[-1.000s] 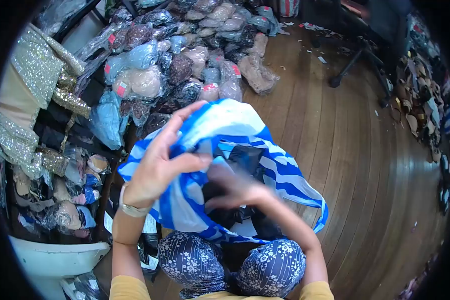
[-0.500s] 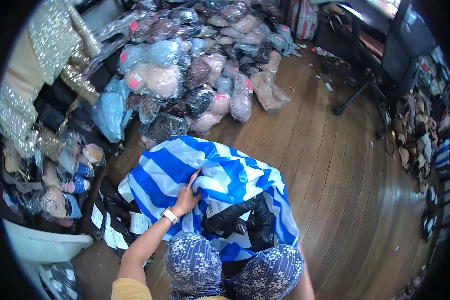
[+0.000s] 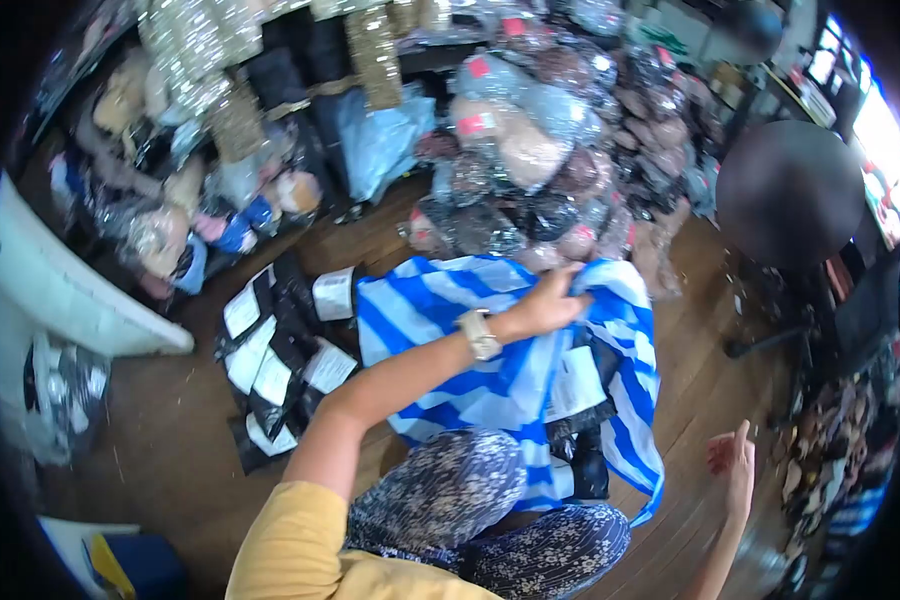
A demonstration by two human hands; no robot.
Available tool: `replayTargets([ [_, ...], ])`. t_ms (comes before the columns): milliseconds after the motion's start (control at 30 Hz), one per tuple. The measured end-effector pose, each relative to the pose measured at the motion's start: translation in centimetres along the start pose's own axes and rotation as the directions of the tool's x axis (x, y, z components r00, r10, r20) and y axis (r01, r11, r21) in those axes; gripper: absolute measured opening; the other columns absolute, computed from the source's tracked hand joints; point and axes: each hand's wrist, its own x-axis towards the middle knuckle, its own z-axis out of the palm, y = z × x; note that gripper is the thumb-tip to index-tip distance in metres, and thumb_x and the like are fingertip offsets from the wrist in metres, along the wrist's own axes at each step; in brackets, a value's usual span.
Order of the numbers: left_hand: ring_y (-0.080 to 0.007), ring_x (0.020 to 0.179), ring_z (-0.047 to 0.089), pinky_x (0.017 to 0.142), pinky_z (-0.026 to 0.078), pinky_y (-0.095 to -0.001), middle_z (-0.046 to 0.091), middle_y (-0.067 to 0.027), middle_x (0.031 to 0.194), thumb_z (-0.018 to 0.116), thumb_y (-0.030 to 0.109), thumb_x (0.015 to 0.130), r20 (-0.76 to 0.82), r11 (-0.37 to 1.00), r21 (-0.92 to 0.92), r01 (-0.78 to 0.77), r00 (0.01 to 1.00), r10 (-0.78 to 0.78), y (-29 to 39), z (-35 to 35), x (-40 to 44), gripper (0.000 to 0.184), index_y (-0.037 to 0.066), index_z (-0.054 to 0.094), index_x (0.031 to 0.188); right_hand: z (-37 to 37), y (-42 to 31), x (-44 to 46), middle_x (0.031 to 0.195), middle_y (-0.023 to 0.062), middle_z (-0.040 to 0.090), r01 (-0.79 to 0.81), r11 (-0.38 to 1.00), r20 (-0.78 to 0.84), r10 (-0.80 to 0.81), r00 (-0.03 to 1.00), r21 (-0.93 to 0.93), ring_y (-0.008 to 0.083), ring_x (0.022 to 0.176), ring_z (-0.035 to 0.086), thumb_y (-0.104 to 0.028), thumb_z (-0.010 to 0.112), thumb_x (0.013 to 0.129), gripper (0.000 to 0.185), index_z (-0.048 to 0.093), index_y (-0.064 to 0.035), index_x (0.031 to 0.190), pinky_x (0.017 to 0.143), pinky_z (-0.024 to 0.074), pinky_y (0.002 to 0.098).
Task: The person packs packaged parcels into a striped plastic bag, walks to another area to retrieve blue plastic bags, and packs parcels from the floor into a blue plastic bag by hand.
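My left hand (image 3: 548, 306), with a pale watch (image 3: 479, 334) on its wrist, is closed on the upper edge of a blue-and-white striped plastic bag (image 3: 430, 300). The bag spreads over the floor before my knees, its mouth gaping toward the right. Inside it are black plastic parcels with white labels (image 3: 576, 385). Away from the bag, above the floor at the right, my right hand (image 3: 736, 462) has a finger stretched out and appears to hold nothing. A small reddish patch shows at that hand, too unclear to tell apart.
More labelled black parcels (image 3: 270, 370) lie left of the bag. Behind it rises a heap of plastic-wrapped bras (image 3: 530, 140). A white curved tub-like object (image 3: 70, 270) stands at left, a dark office chair (image 3: 860, 310) at right. A blurred round patch covers part of the background.
The view has swung to the left. My left hand has shifted along the bag's edge, and my right hand, mostly hidden before, is now out to the right.
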Motion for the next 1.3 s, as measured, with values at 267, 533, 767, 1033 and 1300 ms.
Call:
replayTargets([
  [267, -0.028, 0.091, 0.054, 0.078, 0.041, -0.0344, 0.056, -0.0204, 0.096, 0.057, 0.014, 0.073, -0.128, 0.987, 0.065, 0.145, 0.982, -0.136, -2.8, 3.5, -3.9, 0.036, -0.004, 0.046, 0.103, 17.4, 17.0, -1.7, 0.129, 0.0199, 0.022, -0.103, 0.78, -0.009, 0.124, 0.992, -0.617, 0.0313, 0.119, 0.024, -0.046, 0.056, 0.071, 0.087, 0.012, 0.0038, 0.127, 0.098, 0.0215, 0.0399],
  [533, -0.03, 0.099, 0.05, 0.085, 0.038, -0.0335, 0.052, -0.0235, 0.105, 0.056, 0.023, 0.074, -0.144, 0.899, 0.12, 0.421, 0.903, -0.404, -7.3, 4.6, -6.6, 0.049, -0.007, 0.042, 0.111, 17.3, 9.9, -1.3, 0.119, 0.0173, 0.037, -0.231, 0.935, 0.329, 0.137, 0.934, 0.267, 0.0303, 0.109, 0.036, -0.04, 0.06, 0.069, 0.075, 0.027, 0.0022, 0.122, 0.092, 0.0289, 0.0398],
  [767, -0.0074, 0.055, 0.041, 0.05, 0.036, -0.026, 0.048, 0.0013, 0.061, 0.048, 0.017, 0.08, -0.421, 0.93, -0.366, -0.043, 0.899, -0.124, 0.9, 1.0, 1.5, 0.018, 0.002, 0.052, 0.07, -7.4, -0.8, 4.1, 0.113, 0.0126, 0.044, 0.234, 0.649, -0.052, -0.287, 0.956, 0.724, 0.0249, 0.103, 0.041, -0.037, 0.051, 0.078, 0.053, 0.04, -0.001, 0.116, 0.087, 0.0343, 0.0385],
  [1033, -0.012, 0.058, 0.044, 0.051, 0.036, -0.0279, 0.046, -0.0035, 0.063, 0.04, 0.003, 0.072, -0.574, 0.72, -0.655, -0.229, 0.77, -0.278, 9.5, -7.2, 9.0, 0.01, 0.003, 0.05, 0.071, -25.4, -15.1, 18.5, 0.115, 0.0092, 0.044, 0.417, 0.874, -0.469, -0.486, 0.738, -0.25, 0.0221, 0.106, 0.04, -0.035, 0.049, 0.08, 0.05, 0.039, -0.0046, 0.118, 0.089, 0.0312, 0.0375],
  [1300, -0.0146, 0.061, 0.051, 0.056, 0.041, -0.027, 0.053, -0.0048, 0.069, 0.044, 0.005, 0.069, -0.646, 0.671, -0.657, -0.343, 0.715, -0.267, 5.4, -7.8, 12.4, 0.013, 0.003, 0.054, 0.078, -27.1, -17.8, 24.9, 0.116, 0.0058, 0.043, 0.559, 0.779, -0.494, -0.618, 0.612, -0.282, 0.0193, 0.108, 0.039, -0.034, 0.046, 0.082, 0.048, 0.038, -0.0081, 0.121, 0.091, 0.0281, 0.0364],
])
